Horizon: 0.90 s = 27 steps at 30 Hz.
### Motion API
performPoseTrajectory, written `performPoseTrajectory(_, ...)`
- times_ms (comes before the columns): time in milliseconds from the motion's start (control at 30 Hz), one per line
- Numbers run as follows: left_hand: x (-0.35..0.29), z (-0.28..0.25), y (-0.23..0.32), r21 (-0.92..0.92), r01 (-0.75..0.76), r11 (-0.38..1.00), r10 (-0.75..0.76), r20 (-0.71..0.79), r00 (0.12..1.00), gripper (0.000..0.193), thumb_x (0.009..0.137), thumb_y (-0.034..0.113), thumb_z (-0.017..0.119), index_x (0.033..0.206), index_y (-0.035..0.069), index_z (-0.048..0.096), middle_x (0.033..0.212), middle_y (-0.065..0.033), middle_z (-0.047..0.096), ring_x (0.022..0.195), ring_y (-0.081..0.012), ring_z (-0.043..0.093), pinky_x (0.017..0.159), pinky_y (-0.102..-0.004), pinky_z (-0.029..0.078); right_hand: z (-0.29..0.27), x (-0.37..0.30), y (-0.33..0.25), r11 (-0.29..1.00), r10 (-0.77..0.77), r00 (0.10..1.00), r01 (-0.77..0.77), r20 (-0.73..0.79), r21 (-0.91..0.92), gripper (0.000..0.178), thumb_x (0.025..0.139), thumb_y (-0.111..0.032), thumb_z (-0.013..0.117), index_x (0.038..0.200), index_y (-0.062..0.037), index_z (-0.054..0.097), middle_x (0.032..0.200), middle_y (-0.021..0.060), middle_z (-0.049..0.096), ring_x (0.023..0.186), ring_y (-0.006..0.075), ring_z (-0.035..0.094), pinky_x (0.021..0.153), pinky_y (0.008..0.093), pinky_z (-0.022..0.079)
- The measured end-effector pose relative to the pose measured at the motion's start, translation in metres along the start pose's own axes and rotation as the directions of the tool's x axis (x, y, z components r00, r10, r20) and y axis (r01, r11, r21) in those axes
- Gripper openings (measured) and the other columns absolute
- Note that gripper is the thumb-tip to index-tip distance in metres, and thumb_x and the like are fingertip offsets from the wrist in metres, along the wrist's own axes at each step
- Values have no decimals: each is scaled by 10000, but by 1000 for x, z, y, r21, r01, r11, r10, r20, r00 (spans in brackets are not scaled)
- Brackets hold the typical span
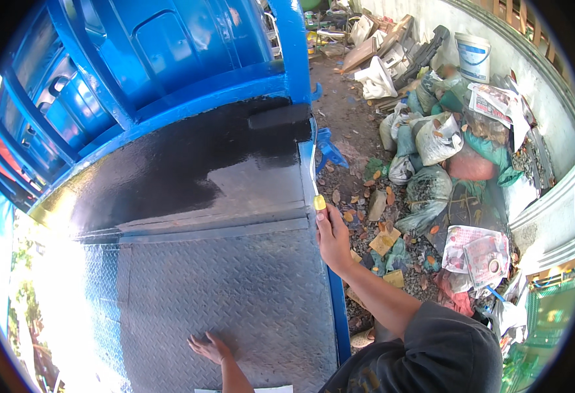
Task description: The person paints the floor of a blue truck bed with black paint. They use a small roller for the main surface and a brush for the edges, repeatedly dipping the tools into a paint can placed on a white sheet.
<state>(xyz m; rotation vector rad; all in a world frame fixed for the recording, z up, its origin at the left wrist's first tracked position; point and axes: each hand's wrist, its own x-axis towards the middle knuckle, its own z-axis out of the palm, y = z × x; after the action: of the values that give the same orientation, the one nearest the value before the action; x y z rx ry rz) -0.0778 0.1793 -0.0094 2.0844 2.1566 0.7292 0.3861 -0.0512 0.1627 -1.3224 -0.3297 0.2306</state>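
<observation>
My right hand (332, 239) is closed round the yellow handle of a paint roller (319, 202), at the right edge of the metal bed. Its thin metal frame runs up to a roller head coated in black, which lies against wet-looking black paint (189, 157). That glossy paint covers much of the far strip of the bed, beside a bare grey patch (261, 187). Lower down, my left hand (212, 347) rests with fingers spread on the grey diamond-plate metal (228, 288), holding nothing.
Blue rails (91, 65) and a blue post (292, 46) border the bed's far side. Right of it, the ground holds filled sacks (438, 141), a white bucket (473, 56), newspapers (487, 255) and scrap pieces. A pale wall (543, 72) stands behind them.
</observation>
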Motion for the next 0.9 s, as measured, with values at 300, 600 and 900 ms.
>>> performPoseTrajectory(300, -1, 2, -2, 14, -4, 1000, 4, -8, 1000, 715, 1034, 429, 610, 1597, 59, 368, 1684, -225, 283, 1565, -408, 253, 1262, -548, 293, 2, 5, -23, 1000, -2, 1000, 2, 17, 29, 315, 1153, -281, 484, 1326, -28, 559, 830, -44, 465, 641, 29, 430, 553, 224, 379)
performPoseTrajectory(600, 1, 2, -2, 2, -22, 1000, 22, -9, 1000, 714, 1038, 432, 605, 1597, 58, 365, 1686, -223, 287, 1569, -408, 247, 1266, -549, 284, -13, -20, 23, 994, 108, 994, -109, 34, 20, 332, 1148, -258, 484, 1332, 7, 561, 850, -35, 476, 700, 43, 424, 620, 245, 386)
performPoseTrajectory(900, -1, -2, 2, 9, -5, 1000, 5, 14, 1000, 706, 1041, 410, 604, 1607, 71, 352, 1694, -213, 267, 1577, -403, 230, 1267, -545, 288, -8, -9, -6, 998, -67, 998, 67, 19, 9, 299, 1151, -279, 482, 1291, -29, 568, 836, -42, 480, 647, 29, 448, 558, 220, 393)
